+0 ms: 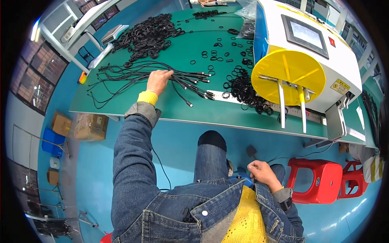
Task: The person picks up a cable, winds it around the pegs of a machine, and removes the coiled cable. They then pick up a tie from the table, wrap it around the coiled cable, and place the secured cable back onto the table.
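Thin black cables [125, 75] with pale metal plug ends lie in a loose bundle across the left half of the green table. My left hand [158, 82] reaches over the middle of that bundle, its fingertips pinched at a black cable. The palm side and exactly how much it grips are hidden. Down by my lap, my right hand [263, 173] is loosely curled with nothing visible in it. Just right of the plug ends, a heap of coiled black cables [245, 87] lies in front of the machine.
A white machine [324, 48] with a screen, yellow disc [289, 77] and two projecting prongs stands at the right. A large black heap of coiled cables [146, 34] lies far left on the table [194, 44]. Red stools [316, 178] stand at lower right, cardboard boxes [91, 126] at left.
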